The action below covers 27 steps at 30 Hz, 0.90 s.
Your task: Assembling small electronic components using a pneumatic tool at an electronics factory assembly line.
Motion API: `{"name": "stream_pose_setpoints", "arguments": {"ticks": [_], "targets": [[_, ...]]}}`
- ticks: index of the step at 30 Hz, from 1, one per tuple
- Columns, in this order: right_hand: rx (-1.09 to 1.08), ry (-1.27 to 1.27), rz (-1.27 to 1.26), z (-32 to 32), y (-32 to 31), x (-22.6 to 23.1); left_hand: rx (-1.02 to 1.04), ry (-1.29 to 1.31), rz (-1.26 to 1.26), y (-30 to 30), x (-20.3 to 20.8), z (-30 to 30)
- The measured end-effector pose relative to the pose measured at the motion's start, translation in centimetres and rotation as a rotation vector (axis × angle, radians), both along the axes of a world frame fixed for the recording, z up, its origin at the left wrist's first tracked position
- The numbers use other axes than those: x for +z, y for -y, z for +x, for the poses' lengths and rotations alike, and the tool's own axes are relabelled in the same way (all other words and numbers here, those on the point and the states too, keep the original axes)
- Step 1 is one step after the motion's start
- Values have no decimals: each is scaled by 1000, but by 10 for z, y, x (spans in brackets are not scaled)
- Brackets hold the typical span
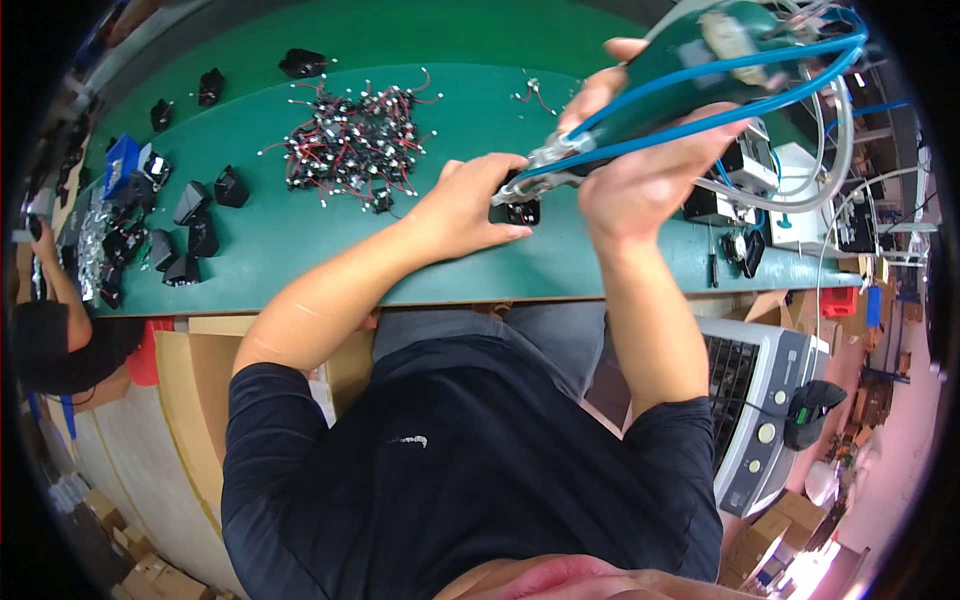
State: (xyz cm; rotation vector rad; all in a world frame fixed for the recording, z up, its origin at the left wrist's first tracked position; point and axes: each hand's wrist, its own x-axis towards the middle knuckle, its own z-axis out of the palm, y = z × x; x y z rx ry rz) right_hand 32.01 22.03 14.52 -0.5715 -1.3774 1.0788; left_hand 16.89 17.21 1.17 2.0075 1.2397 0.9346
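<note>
My right hand point(640, 185) is wrapped round a green-bodied powered screwdriver point(690, 62) with blue air tubes, tilted so its metal nose point(540, 180) points down and left. My left hand point(468, 208) grips a small black housing point(523, 212) on the green table, thumb and fingers round its left side. The screwdriver's tip is at the housing beside my left fingertips; whether it touches cannot be made out. A large pile of small black parts with red wires point(352, 138) lies to the left of my left hand.
Black housings point(190, 203) and a blue bin point(121, 165) are on the table's left. Small machines point(750, 165) and a thin hand screwdriver point(713, 268) occupy the right. A grey appliance point(770, 415) stands below the table's edge. Another person's arm point(62, 275) shows at far left.
</note>
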Motion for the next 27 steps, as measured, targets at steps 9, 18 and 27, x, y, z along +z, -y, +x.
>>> {"name": "stream_pose_setpoints", "arguments": {"ticks": [9, 18, 27], "targets": [[-90, -34, 210, 60, -16, 94, 278, -311, 182, -31, 77, -54], [-285, 26, 212, 52, 8, 8, 505, -839, -232, -166, 46, -148], [-548, 249, 610, 70, 6, 69, 626, -1023, -157, 19, 93, -245]]}}
